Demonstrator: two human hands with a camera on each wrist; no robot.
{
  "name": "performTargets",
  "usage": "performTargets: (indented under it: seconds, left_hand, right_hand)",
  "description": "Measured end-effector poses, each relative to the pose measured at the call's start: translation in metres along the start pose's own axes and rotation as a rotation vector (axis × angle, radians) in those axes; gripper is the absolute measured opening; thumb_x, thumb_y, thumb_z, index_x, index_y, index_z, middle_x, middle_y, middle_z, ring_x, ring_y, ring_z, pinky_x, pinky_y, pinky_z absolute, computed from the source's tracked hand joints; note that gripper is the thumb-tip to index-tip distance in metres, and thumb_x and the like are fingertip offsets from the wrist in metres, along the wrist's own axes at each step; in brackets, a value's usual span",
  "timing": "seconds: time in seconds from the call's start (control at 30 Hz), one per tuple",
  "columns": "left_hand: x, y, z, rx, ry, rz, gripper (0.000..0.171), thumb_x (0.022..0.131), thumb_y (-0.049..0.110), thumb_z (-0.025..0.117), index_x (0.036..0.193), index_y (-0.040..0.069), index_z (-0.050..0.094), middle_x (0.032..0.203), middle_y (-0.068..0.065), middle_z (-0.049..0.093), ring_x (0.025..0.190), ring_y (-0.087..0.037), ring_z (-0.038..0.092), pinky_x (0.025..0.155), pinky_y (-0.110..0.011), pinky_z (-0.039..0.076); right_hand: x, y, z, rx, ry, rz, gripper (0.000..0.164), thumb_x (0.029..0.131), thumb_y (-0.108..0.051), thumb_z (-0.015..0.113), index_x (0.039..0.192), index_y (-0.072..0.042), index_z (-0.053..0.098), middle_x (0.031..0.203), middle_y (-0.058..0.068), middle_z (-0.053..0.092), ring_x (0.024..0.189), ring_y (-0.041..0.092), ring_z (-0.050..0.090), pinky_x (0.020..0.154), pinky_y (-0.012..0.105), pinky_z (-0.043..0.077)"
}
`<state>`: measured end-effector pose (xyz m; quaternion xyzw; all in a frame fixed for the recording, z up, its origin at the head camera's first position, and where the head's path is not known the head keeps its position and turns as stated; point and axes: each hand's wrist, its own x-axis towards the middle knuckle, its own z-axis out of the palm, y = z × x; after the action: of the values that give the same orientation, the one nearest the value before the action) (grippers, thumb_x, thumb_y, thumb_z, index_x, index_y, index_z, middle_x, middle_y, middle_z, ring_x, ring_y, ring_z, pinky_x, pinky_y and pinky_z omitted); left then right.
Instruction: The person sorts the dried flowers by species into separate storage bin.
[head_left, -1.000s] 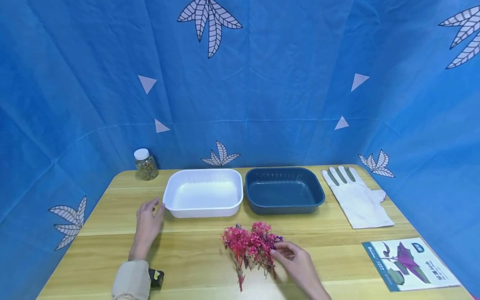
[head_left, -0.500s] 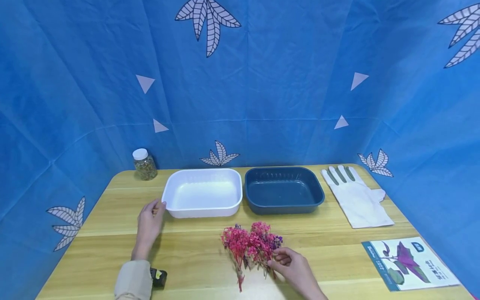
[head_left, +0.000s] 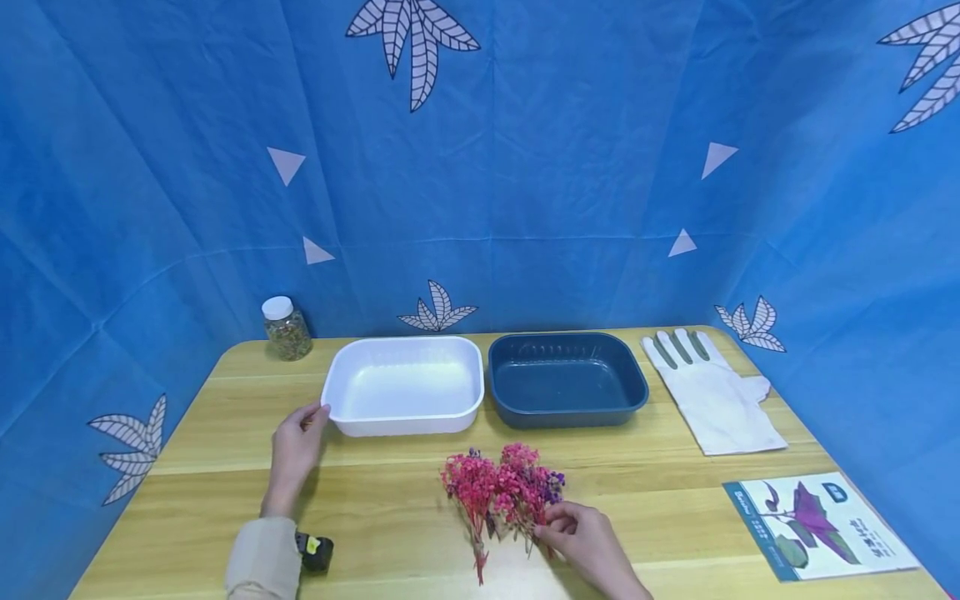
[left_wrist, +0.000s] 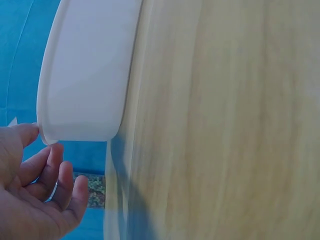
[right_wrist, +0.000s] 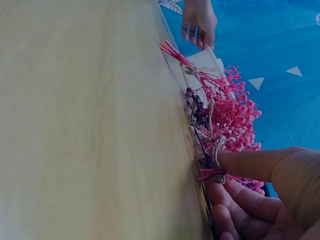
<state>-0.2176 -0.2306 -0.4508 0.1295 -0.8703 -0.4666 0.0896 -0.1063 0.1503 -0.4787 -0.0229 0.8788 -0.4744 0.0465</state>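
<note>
Two bunches of pink dried flowers lie side by side on the table; the left bunch has stems tied with twine. My right hand pinches the tied stems of the right bunch, which has purple blooms mixed in. Thumb and fingertips close around those stems in the right wrist view, partly hiding them. At the near left corner of a white plastic basin, my left hand pinches the rim between thumb and index finger, the other fingers curling loosely below. The basin stands flat on the table.
Right of the white basin stands a dark blue basin. A white glove and a printed seed packet lie at the right. A lidded jar stands back left. Behind the wooden table hangs a blue cloth.
My left fingers have come onto the white basin's rim. The right hand has shifted slightly left and nearer, from the bloom's edge down to the right bunch's stems.
</note>
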Motion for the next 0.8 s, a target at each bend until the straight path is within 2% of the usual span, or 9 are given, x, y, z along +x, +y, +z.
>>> performTargets:
  seconds: [0.13, 0.5, 0.8]
  left_hand:
    - [0.001, 0.000, 0.000, 0.004, -0.004, -0.021, 0.049, 0.100, 0.032, 0.045, 0.130, -0.007, 0.050, 0.117, -0.025, 0.057, 0.103, -0.030, 0.052, 0.079, -0.030, 0.043]
    - [0.001, -0.001, -0.001, -0.039, -0.040, -0.055, 0.054, 0.101, 0.036, 0.043, 0.132, -0.007, 0.047, 0.124, -0.027, 0.053, 0.111, -0.034, 0.049, 0.095, -0.046, 0.043]
    - [0.002, -0.002, -0.001, -0.044, -0.046, -0.052, 0.055, 0.101, 0.037, 0.042, 0.132, -0.008, 0.046, 0.125, -0.028, 0.052, 0.113, -0.036, 0.049, 0.096, -0.047, 0.042]
  right_hand:
    - [0.000, -0.001, 0.001, 0.012, 0.005, 0.008, 0.018, 0.078, -0.015, 0.075, 0.087, -0.002, 0.066, 0.071, -0.001, 0.063, 0.063, 0.009, 0.055, 0.057, 0.020, 0.047]
    - [-0.002, -0.008, -0.001, 0.071, 0.020, 0.062, 0.020, 0.079, -0.021, 0.075, 0.086, -0.005, 0.066, 0.071, 0.000, 0.060, 0.063, 0.009, 0.053, 0.057, 0.021, 0.045]
    - [-0.003, -0.011, -0.004, 0.059, 0.005, 0.084, 0.020, 0.082, -0.024, 0.073, 0.087, -0.005, 0.068, 0.073, 0.000, 0.064, 0.066, 0.012, 0.056, 0.059, 0.025, 0.047]
